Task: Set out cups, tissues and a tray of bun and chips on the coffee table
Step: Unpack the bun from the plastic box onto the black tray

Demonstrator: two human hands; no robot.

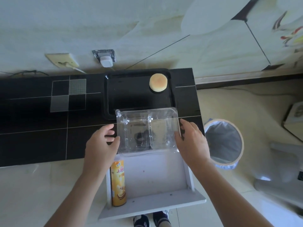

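Observation:
A round pale bun (158, 83) lies in the far right corner of a black tray (129, 95) on the black table (41, 136). A clear, empty plastic clamshell box (147, 131) rests at the table's front edge, overlapping the tray's near rim. My left hand (101, 145) touches the box's left side with curled fingers. On the box's right side, my right hand (191, 141) presses its fingers against the edge. A yellow chips can (118, 182) lies in the open white drawer (147, 199) below.
A bin lined with a bag (223, 141) stands on the floor right of the table. A wall socket with a white plug (105, 60) sits behind the tray. My shoes (150, 220) show under the drawer front.

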